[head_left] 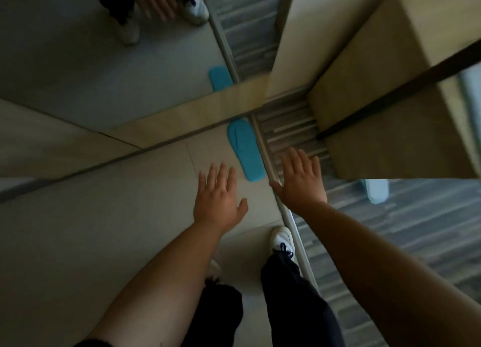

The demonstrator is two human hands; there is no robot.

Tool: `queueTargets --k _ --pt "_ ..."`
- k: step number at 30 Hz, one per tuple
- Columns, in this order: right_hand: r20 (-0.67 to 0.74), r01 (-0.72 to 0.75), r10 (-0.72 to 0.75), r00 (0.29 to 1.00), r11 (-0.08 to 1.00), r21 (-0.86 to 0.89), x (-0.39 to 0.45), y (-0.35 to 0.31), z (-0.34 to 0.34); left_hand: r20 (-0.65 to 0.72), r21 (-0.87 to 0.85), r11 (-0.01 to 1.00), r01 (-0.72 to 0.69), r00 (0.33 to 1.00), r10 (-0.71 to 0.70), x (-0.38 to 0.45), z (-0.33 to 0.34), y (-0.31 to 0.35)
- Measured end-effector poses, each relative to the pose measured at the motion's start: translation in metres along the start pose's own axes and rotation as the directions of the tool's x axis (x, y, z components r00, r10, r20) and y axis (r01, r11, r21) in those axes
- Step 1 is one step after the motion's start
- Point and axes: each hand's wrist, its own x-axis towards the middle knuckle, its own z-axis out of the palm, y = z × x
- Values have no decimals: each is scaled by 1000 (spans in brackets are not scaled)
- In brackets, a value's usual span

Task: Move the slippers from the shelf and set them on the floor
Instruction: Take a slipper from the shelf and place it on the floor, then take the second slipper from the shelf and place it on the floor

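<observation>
A blue slipper (244, 150) lies flat on the pale tiled floor (130, 229), close to the metal threshold strip (283, 211) and just in front of a mirror. Its reflection (220, 78) shows in the mirror (104, 60). My left hand (218, 198) hovers above the floor, fingers spread, a little below-left of the slipper and holding nothing. My right hand (302, 180) is also spread and empty, just right of the slipper, over the strip. A pale slipper-like shape (377, 190) sits on the carpet at the right, too blurred to name.
A light wooden cabinet (390, 99) with a dark gap rises at the upper right. Striped grey carpet (390, 229) covers the floor right of the strip. My white shoe (282, 240) and dark trouser legs stand below the hands. The mirror's wooden base (195, 115) borders the tiles.
</observation>
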Motion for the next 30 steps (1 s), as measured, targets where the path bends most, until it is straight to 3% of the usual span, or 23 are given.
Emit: queueTargets --k 10,19,30 --pt "-53 -262 272 961 954 149 -143 38 -117 -51 60 973 -224 972 227 -59 -130 77" --pt "-180 -392 431 884 894 216 -163 161 -176 -119 125 925 -358 920 372 -21 -184 221" --pt "-91 -408 454 886 859 309 -106 307 -179 -91 -4 959 -284 955 283 57 -175 361"
